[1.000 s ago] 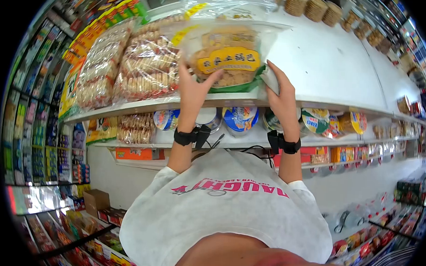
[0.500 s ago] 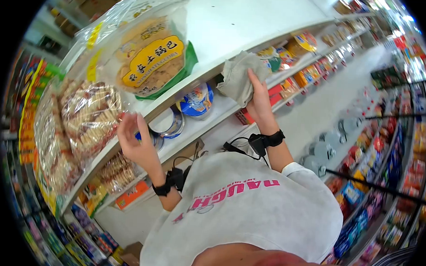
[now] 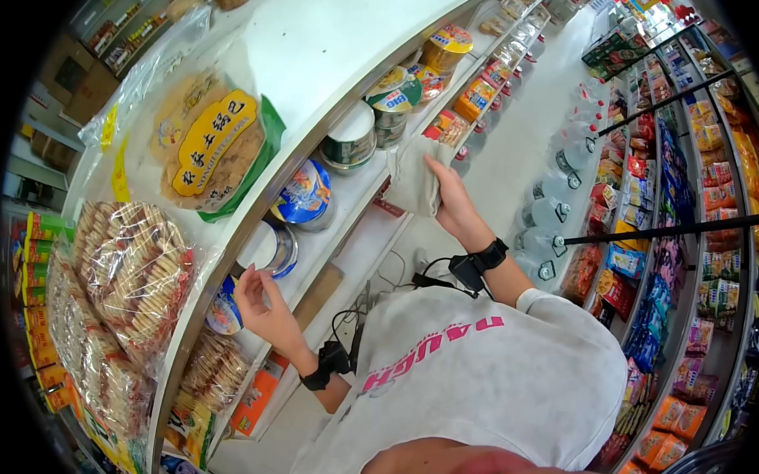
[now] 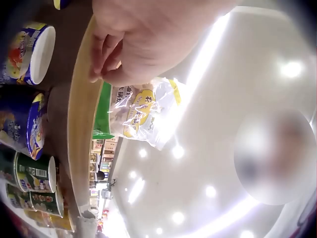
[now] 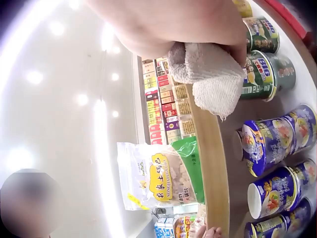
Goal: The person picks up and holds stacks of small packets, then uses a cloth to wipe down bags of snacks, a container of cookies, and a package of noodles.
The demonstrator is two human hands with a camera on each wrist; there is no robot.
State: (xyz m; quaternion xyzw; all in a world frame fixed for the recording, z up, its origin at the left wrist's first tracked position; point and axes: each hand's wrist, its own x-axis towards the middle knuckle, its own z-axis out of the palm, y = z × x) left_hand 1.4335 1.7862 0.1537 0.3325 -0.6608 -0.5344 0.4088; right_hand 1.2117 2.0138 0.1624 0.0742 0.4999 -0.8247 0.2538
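My right hand (image 3: 459, 208) grips a folded grey-white cloth (image 3: 414, 176) in front of the lower shelf; the right wrist view shows the same cloth (image 5: 213, 79) bunched under the fingers. My left hand (image 3: 269, 313), its fingers loosely bent and holding nothing, hovers by the shelf edge near a blue-lidded cup (image 3: 224, 306). In the left wrist view the hand (image 4: 143, 39) is beside the wooden shelf edge (image 4: 81, 114). A clear bag with a yellow label and green base (image 3: 218, 149) lies on the top shelf, touched by neither hand.
Bags of stacked snacks (image 3: 133, 260) fill the top shelf's near-left end. Instant noodle cups (image 3: 305, 196) line the shelf below. Large clear bottles (image 3: 540, 212) stand on the floor, beside racks of packaged snacks (image 3: 632, 261). Cables hang near my shirt.
Both hands have left the yellow-labelled bag, which now lies on the shelf. The cloth has come into full view in my right hand, and the head view has turned toward the aisle.
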